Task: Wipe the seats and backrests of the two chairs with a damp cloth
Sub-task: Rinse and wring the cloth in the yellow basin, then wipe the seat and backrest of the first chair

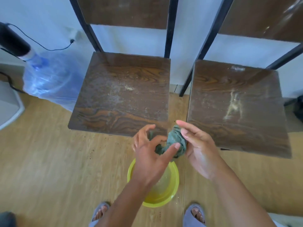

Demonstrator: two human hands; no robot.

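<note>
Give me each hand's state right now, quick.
Left hand: fingers spread, thumb and fingertips pinching the bunched green cloth.
Right hand: loosely curled, cloth resting against its fingers; firmness of grip cannot be told.

The cloth (173,143) is a dull grey-green. Both chair seats (121,94) and backrests (124,12) are dark brown with a swirling wood-grain pattern, dusted with pale specks and streaks, on black frames (168,30). The basin (170,182) is bright yellow. The floor (49,161) is light tan plank. The water bottle (49,76) is translucent blue, and the slippers (193,215) are grey.
</note>
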